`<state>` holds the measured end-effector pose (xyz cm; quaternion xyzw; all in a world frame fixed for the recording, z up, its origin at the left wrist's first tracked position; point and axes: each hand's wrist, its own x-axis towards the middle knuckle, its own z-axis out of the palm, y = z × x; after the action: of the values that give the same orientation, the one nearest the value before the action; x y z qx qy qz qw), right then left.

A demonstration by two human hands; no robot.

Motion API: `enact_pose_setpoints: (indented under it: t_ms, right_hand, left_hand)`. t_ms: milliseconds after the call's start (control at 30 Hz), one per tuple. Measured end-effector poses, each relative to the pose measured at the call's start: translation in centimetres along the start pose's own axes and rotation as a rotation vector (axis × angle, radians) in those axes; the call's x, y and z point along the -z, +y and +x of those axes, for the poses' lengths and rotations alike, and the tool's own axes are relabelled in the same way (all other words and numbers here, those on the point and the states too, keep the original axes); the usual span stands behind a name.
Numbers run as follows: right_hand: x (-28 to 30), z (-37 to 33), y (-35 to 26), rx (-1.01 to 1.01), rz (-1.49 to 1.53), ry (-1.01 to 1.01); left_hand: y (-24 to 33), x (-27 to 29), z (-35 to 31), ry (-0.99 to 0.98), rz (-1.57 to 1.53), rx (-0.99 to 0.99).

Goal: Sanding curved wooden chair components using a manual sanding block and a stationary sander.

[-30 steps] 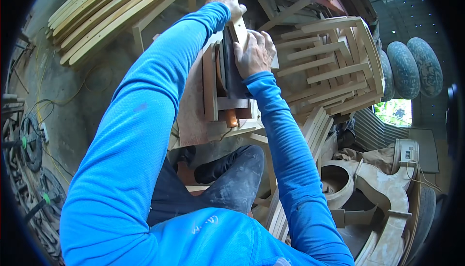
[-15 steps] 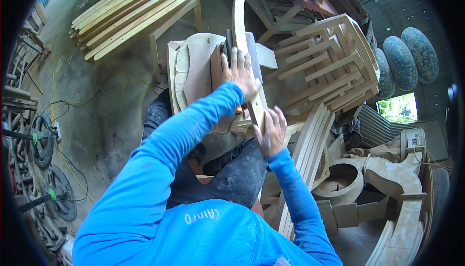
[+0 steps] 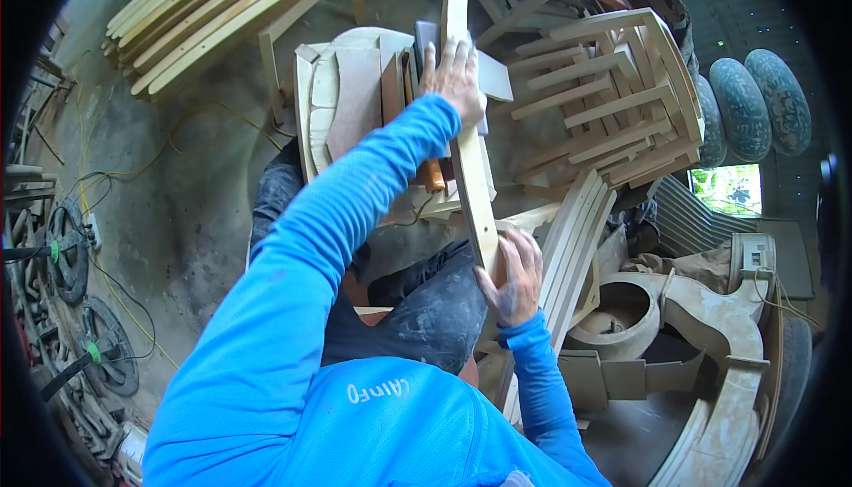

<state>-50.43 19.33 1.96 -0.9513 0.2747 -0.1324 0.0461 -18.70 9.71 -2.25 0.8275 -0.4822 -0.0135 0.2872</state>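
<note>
A long, pale curved wooden strip (image 3: 472, 187) with small holes near its close end lies across a makeshift wooden bench. Over its middle lies my left hand (image 3: 454, 83), fingers bent over the wood and its thumb hidden. My right hand (image 3: 515, 278) grips the strip's near end, thumb on the left side and fingers on the right. Under and beside the strip shows a flat grey block (image 3: 427, 35). Left of it, an orange-brown tool handle (image 3: 433, 176) pokes out below my left wrist. The bench (image 3: 312, 132) carries rounded, pale wooden pieces.
Curved slats (image 3: 226, 17) are stacked on a stand at the far left. Wooden frames (image 3: 612, 101) are piled on the right, with long strips (image 3: 568, 247) leaning nearer me. A round wooden housing (image 3: 617, 318) stands at the lower right. A yellow cable (image 3: 182, 148) crosses the floor.
The curved strip has slid toward me, with my right hand moving nearer on its end. My left hand sits slightly farther away, so my hands are wider apart. The view has shifted a little.
</note>
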Motion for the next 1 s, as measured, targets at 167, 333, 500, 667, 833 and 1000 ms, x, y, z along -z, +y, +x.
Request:
enact_pose_setpoints:
  t_ms: [167,333,500,667,833,1000]
  right_hand:
    - [-2.9,7.2,0.8,-0.014,-0.079,0.019]
    - [-6.0,15.6,0.8,0.049,-0.123,0.1]
    - [-7.3,22.3,2.0,0.118,-0.163,0.163]
    - [-9.1,26.9,2.4,0.124,-0.179,0.161]
    - [-8.3,25.2,3.2,0.144,-0.122,0.172]
    - [-5.8,17.8,2.8,0.154,-0.085,0.123]
  left_hand:
    - [-3.2,-0.8,8.2,0.005,0.136,-0.004]
    - [-8.7,-1.7,15.9,0.06,0.208,0.037]
    - [-10.0,1.5,21.2,-0.119,0.042,0.068]
    - [-12.0,3.1,23.5,-0.085,0.09,0.168]
    - [-10.6,2.7,21.4,-0.058,0.058,0.195]
    - [-9.5,0.3,15.3,0.158,0.261,0.176]
